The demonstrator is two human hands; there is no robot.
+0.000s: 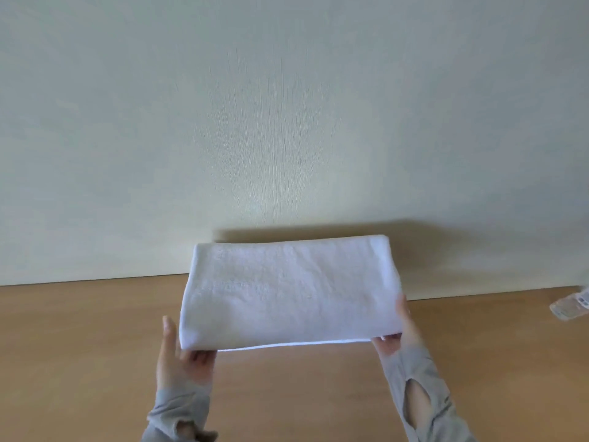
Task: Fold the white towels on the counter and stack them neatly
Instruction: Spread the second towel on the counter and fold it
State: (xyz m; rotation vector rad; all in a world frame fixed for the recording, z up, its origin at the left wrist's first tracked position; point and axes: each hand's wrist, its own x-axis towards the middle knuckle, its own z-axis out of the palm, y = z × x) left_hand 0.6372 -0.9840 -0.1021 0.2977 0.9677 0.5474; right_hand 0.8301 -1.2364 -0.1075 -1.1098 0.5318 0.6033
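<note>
At centre, over the wooden counter (302,393), before the wall (287,122): one white towel (287,288), folded flat. At its 8 o'clock corner, the left hand (178,355) grasps it, thumb alongside, fingers beneath. At 4 o'clock, the right hand (398,333) grasps likewise. At 3 o'clock, well apart: a clear object (570,306), blurred.

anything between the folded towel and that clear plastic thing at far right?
Head view: only bare brown wooden counter between the folded white towel and the clear plastic object.

Wooden counter (95,346) (clear object (570,306) at right)
</note>
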